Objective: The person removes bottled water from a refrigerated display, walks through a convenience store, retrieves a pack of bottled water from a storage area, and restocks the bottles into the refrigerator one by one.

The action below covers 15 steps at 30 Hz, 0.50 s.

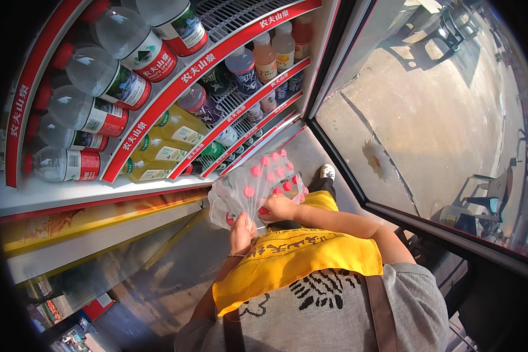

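Note:
A clear plastic-wrapped pack of bottles with red caps (259,176) is in front of my body, at the foot of an upright drinks fridge. The fingers of my left hand (242,233) pinch the gathered plastic film at the pack's near edge. Just right of it, my right hand (278,208) is closed on the film near a red cap; its fingertips are partly hidden. Beside the pack, the fridge shelves (176,90) hold large water bottles (105,79), yellow drink bottles (171,141) and smaller coloured drink bottles (246,66).
The fridge's glass door (365,154) stands open on the right, with chairs (488,198) and pavement visible through it. At the left, below the fridge edge, is a yellow-edged counter or cabinet (101,224). My shoe (327,171) is on the floor beyond the pack.

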{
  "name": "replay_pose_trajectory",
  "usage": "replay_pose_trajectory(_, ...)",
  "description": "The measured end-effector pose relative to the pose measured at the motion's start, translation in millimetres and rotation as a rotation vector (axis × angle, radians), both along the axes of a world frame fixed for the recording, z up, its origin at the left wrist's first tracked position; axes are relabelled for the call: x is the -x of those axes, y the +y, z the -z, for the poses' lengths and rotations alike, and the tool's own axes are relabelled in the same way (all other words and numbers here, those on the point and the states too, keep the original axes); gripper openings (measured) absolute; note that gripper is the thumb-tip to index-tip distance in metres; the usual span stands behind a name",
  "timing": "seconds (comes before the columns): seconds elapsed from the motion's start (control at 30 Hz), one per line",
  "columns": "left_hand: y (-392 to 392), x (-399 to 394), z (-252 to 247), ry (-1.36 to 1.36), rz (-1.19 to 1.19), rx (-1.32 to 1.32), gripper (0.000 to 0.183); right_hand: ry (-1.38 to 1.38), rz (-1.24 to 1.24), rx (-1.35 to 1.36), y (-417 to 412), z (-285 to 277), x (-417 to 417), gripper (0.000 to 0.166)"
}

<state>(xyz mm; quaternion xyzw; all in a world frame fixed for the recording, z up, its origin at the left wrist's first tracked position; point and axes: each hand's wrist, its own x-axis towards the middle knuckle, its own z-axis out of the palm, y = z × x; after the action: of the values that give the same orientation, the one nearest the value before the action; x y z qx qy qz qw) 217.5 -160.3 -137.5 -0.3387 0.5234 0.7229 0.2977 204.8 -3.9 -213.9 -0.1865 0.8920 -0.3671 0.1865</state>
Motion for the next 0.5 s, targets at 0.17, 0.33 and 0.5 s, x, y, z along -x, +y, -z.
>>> replay_pose_trajectory(0.17,13.9,7.7,15.7,0.005,-0.093,-0.034,0.034,0.2,-0.042,0.295,47.4,-45.6,16.9,0.029)
replay_pose_trajectory(0.33,-0.7,6.2,47.9,0.196,0.179,0.255,0.034,0.207,0.126,0.321,88.5,-101.7,34.1,0.023)
replay_pose_trajectory(0.5,-1.9,-0.7,64.8,0.591,0.35,0.419,0.039,0.548,0.204,0.274,119.7,-188.2,71.7,0.021)
